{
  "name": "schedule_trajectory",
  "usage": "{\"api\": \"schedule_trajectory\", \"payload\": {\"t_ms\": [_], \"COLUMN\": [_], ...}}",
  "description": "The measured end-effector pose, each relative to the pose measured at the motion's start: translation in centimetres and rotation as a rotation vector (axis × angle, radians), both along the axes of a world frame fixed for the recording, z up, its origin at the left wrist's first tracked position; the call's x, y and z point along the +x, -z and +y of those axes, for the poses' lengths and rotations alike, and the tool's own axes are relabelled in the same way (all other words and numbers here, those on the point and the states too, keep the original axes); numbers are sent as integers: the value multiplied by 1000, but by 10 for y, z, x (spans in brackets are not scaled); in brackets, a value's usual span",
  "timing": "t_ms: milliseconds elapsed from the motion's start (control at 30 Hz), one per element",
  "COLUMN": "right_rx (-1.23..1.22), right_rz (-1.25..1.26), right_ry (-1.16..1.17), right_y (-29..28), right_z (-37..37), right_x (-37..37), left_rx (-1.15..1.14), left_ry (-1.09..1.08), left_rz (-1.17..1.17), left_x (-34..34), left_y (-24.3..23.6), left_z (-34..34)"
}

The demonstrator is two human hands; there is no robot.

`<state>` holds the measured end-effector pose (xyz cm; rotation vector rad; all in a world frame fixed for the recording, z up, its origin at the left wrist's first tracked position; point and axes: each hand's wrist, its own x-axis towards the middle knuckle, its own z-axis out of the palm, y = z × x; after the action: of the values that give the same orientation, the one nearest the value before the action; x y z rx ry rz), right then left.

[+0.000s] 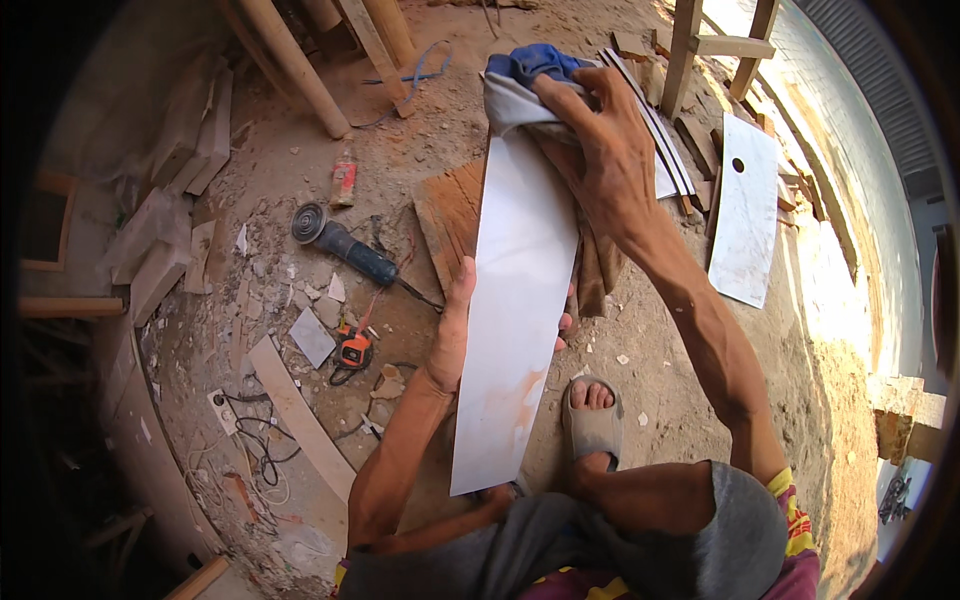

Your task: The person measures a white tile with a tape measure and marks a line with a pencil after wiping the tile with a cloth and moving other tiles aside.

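A long white tile strip (522,270) slants up and away above my lap, with a brownish dusty smear near its close end. My left hand (456,335) holds it from beneath, the thumb along the left edge and fingertips showing past the right edge. At the strip's far end, my right hand (612,145) grips a bunched blue and white cloth (525,85) and presses it over the tile's end. Part of the right hand's fingers is hidden by the cloth. Behind the strip, a wooden board (448,215) lies on the ground.
To the left lie an angle grinder (355,252), an orange tape measure (354,348), a bottle (343,178), a narrow tile offcut (300,415) and tangled cords with a socket block (222,410). At right lies a white tile with a round hole (745,215). Rubble covers the dirt floor.
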<state>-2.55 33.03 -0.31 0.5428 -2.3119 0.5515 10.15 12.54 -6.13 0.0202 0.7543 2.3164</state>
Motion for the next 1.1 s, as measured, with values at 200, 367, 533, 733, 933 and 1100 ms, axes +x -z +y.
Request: {"api": "schedule_trajectory", "payload": {"t_ms": [200,367,533,733,933,1100], "right_rx": [-1156,-21,118,238,509,-166], "right_rz": [-461,86,0,-263,-640,-837], "right_ry": [-533,-313,-427,-790,-997,-518], "right_y": [-43,-27,32,80,139,74], "right_z": [39,-29,-65,-56,3,79], "right_x": [-50,-24,43,127,168,101], "left_rx": [-82,-15,-146,-51,45,-11], "left_ry": [-193,-262,-468,-474,-587,-656], "left_rz": [73,128,108,272,520,541], "left_x": [5,-37,-61,-88,-113,-126], "left_y": [-4,-14,-36,-1,-49,-42], "left_z": [-31,-31,-42,-77,-130,-152]}}
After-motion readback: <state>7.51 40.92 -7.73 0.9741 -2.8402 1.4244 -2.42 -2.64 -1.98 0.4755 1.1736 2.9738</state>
